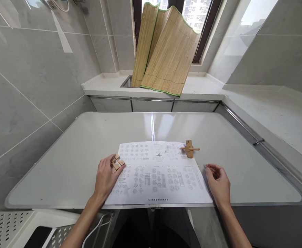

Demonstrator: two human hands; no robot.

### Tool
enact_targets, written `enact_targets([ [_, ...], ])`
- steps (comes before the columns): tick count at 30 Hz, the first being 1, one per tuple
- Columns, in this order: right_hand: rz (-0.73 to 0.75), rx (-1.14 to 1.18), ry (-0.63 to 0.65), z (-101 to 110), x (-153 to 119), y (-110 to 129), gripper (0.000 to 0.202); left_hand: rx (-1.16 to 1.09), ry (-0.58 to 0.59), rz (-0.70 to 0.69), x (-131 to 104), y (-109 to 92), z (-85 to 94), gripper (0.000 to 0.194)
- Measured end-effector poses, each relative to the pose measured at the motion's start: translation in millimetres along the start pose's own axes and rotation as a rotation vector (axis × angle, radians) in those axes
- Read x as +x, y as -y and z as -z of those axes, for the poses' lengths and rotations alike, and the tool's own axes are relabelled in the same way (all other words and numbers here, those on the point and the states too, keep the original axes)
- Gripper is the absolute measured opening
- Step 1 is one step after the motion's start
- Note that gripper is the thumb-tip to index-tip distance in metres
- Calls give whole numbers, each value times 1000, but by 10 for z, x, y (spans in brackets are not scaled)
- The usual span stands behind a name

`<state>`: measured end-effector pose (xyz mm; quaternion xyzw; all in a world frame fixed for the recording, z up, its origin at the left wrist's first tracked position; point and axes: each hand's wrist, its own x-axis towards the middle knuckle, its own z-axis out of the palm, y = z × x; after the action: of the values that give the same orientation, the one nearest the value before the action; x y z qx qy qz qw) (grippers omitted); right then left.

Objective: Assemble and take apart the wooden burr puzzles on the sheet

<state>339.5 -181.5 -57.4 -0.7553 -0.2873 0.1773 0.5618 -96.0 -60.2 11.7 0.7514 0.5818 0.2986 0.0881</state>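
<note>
My left hand [105, 177] is closed around a small assembly of notched wooden puzzle blocks [117, 163], at the upper left part of a printed paper sheet [145, 197]. The sheet carries rows of small diagrams and its heading looks upside down from here. My right hand [219, 184] rests on the table just beyond the sheet's right edge, fingers loosely curled with a gap at the thumb and nothing visible in it. At the sheet's upper right corner lies a second piece, crossed wooden puzzle sticks [189, 149], touched by neither hand.
The sheet lies on a white folding table [94, 134] with a centre seam. Behind it, a bamboo mat [168, 51] leans over the ledge at the window. A black phone [38, 237] and a white cable [96, 227] are at the lower left. Tiled walls and a metal rail [243, 124] flank the table.
</note>
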Motion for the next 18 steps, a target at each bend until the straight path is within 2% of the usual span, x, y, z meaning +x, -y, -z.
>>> enact_targets([
  [2, 4, -4, -1, -6, -2, 10, 36, -65, 53, -8, -33, -159, -33, 56],
  [4, 2, -13, -6, -12, -1, 22, 36, -166, 179, -71, -52, -373, -117, 54],
  [7, 17, -20, -14, -20, 6, 35, 37, -309, 342, -229, -37, -711, -323, 57],
  [10, 36, -30, -9, -32, 13, 39, 35, -391, 448, -307, -20, -971, -560, 64],
  [14, 38, -29, -2, -48, 28, 49, 34, -405, 471, -338, -55, -1123, -770, 65],
  [18, 66, -8, -22, -20, -24, 145, 33, -418, 495, -370, -68, -1081, -766, 80],
])
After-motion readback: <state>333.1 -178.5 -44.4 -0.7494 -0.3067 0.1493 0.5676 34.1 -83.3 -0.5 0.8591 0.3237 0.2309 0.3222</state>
